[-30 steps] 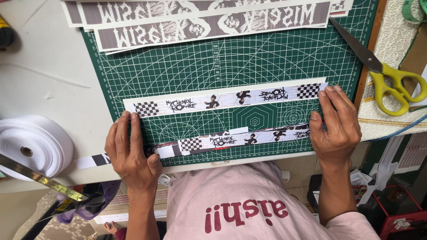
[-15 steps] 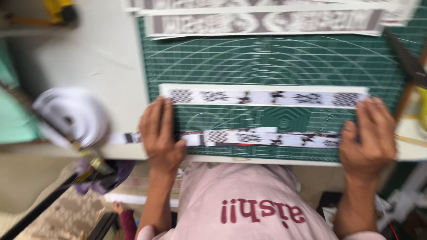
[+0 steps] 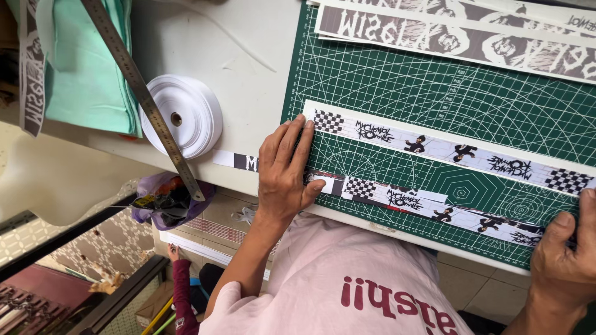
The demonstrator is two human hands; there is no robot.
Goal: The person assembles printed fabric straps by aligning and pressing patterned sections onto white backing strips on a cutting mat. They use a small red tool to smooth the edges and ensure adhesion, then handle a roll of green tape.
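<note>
While my left hand (image 3: 285, 170) presses flat fingers on the near black-and-white printed ribbon strip (image 3: 428, 208) across the green gridded cutting mat (image 3: 397, 80), right hand (image 3: 568, 254) pinning its far end, I judge smoothing underway; next calls for steady tension.

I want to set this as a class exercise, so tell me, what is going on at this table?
A person leans over a green cutting mat, both hands flat on a long printed strip at the mat's near edge. The left hand presses its left part, fingers touching a second printed strip beyond it. The right hand holds the right end. A white ribbon roll and a steel ruler lie to the left.
</note>
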